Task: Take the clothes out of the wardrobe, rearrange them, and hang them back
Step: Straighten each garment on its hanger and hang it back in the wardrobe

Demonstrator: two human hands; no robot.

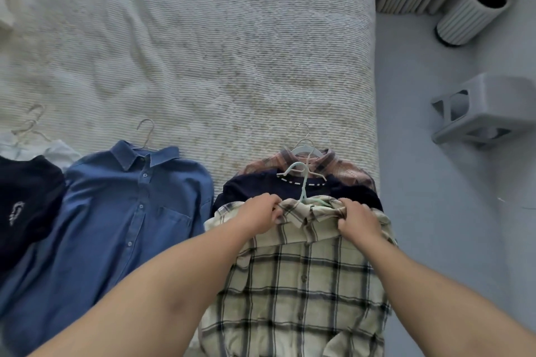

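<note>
A person leans over a bed, both hands curled into the shoulders of a cream plaid shirt on a pale green hanger: left hand beside the collar, right hand opposite. It lies atop a navy top and pink plaid shirt. A blue shirt lies left.

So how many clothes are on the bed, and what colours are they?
Blue shirt: 1
Dark navy tops: 2
White garment: 1
Pinkish plaid shirt: 1
Cream plaid shirt, held by both hands: 1
Total: 6
</note>
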